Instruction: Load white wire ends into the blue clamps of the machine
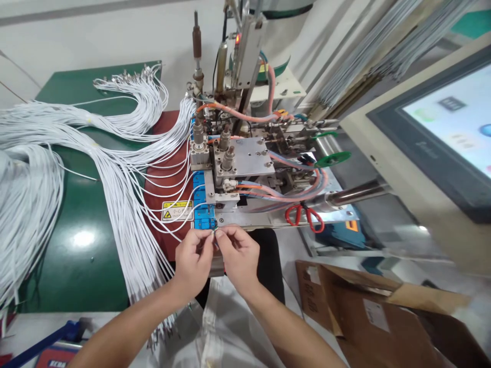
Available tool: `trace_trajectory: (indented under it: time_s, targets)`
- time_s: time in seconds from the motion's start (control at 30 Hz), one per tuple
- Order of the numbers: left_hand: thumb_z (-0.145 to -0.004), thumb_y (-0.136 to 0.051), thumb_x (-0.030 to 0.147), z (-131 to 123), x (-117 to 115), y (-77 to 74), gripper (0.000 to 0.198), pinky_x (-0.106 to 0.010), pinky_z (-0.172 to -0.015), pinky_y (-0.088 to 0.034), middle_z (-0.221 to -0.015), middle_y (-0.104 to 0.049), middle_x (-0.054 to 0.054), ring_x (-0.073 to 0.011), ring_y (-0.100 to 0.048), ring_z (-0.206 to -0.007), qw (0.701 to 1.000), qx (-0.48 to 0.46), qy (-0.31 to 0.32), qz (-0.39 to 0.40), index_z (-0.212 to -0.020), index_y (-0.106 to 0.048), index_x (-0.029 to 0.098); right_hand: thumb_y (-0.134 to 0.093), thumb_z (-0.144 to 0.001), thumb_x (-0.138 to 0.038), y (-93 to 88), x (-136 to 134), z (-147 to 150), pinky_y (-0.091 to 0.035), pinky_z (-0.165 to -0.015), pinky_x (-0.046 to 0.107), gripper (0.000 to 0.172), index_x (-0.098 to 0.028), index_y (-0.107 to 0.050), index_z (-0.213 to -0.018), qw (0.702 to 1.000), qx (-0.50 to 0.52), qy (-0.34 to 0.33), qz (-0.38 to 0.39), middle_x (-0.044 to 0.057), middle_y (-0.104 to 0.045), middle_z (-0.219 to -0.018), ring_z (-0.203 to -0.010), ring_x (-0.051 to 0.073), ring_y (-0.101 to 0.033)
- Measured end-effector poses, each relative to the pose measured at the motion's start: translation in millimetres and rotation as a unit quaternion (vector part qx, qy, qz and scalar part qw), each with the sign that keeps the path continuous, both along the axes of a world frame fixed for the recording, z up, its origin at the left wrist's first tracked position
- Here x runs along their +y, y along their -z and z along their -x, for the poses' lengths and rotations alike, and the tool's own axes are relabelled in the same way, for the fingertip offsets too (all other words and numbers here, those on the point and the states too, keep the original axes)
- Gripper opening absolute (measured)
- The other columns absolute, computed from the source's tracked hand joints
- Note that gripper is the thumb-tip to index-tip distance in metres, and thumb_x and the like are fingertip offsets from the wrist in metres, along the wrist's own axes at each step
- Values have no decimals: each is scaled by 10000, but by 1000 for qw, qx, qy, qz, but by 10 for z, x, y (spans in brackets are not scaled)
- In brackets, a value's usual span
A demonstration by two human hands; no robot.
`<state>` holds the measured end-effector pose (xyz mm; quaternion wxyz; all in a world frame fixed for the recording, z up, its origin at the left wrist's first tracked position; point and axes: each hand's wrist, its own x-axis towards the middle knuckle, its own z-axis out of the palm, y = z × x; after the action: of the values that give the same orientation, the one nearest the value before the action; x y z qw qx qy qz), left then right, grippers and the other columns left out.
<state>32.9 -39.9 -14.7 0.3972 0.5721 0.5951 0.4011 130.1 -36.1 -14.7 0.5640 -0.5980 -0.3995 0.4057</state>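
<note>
White wires [115, 214] — green table [92, 276] beneath, machine [249, 156] alongside, red-handled scissors [299, 212] farther right.

A pale wall [115, 41] stretches behind a glossy green tabletop [94, 273] — a bright light reflection [83, 238] glaring off it — while an open cardboard box [355, 332] sits low on the right, near greyish floor [293, 250].

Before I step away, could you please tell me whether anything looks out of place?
One white wire strays from the leftmost bundle across the green tabletop, and the red-handled scissors seem to overhang the edge of the machine bed, perhaps easily knocked.
</note>
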Motion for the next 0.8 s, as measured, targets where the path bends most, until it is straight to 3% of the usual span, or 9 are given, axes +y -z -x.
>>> trace_trajectory:
  time_s: [0.1, 0.17, 0.3, 0.4, 0.47, 0.53, 0.6, 0.7, 0.8]
  targets:
    - [-829, -494, 250, 20, 12, -30, 129, -240, -663, -508, -758, -658, -30, -129, -622, -688, 1000, 19, 18, -1, -858, -584, 162, -548, -732, -165, 16, 20, -83, -464, -619, 284, 75, -188, -591, -676, 986, -128, -22, -106, 30, -588, -683, -648, 148, -550]
    - [-822, -497, 236, 61, 35, -71, 136, -242, -664, -506, -785, -669, -38, -132, -623, -690, 998, 47, 45, -7, -851, -608, 164, -545, -733, -151, -13, 55, -188, -456, -619, 284, 73, -193, -582, -686, 970, -176, -73, -149, 30, -585, -684, -648, 148, -545]
    - [-797, -510, 200, 203, 126, -197, 142, -231, -640, -482, -761, -674, -36, -129, -603, -674, 984, 89, 152, -14, -809, -649, 173, -518, -751, -159, -124, 155, -441, -424, -549, 244, 102, -197, -570, -673, 946, -186, -242, -109, 6, -553, -643, -584, 123, -508]
    - [-776, -518, 190, 287, 189, -261, 138, -198, -551, -444, -658, -639, -2, -102, -554, -580, 962, 91, 254, 46, -744, -652, 178, -529, -733, -147, -163, 192, -521, -398, -536, 228, 116, -197, -575, -639, 912, -181, -357, -85, -12, -532, -613, -572, 114, -482]
    - [-774, -523, 213, 295, 201, -256, 131, -186, -510, -429, -604, -606, 15, -92, -530, -534, 963, 58, 247, 94, -726, -638, 171, -543, -732, -157, -136, 172, -474, -391, -536, 230, 130, -192, -576, -611, 928, -153, -331, -75, -12, -531, -601, -569, 115, -480]
    - [-778, -531, 243, 263, 188, -217, 129, -189, -510, -438, -581, -584, 18, -92, -531, -521, 978, 6, 178, 108, -750, -625, 159, -553, -747, -187, -79, 120, -368, -391, -530, 234, 160, -185, -570, -588, 969, -96, -223, -53, -10, -524, -590, -557, 116, -483]
    - [-777, -545, 265, 209, 162, -169, 130, -196, -531, -452, -586, -575, 16, -93, -538, -528, 989, -37, 103, 97, -768, -610, 152, -547, -762, -207, -20, 56, -254, -391, -524, 235, 176, -181, -573, -590, 991, -42, -124, -33, -10, -522, -587, -552, 116, -480]
    - [-764, -568, 270, 143, 136, -119, 115, -188, -524, -451, -594, -561, 27, -80, -527, -517, 991, -84, 39, 93, -759, -577, 155, -564, -746, -197, 25, -9, -162, -397, -548, 242, 160, -176, -588, -589, 993, -39, -104, -40, -3, -533, -595, -578, 123, -493]
    - [-761, -575, 259, 125, 142, -110, 125, -183, -521, -460, -636, -567, 29, -70, -532, -517, 986, -117, 37, 112, -836, -567, 159, -558, -749, -224, 16, 3, -174, -404, -549, 239, 133, -176, -597, -631, 995, -7, -97, -18, 2, -546, -624, -581, 121, -497]
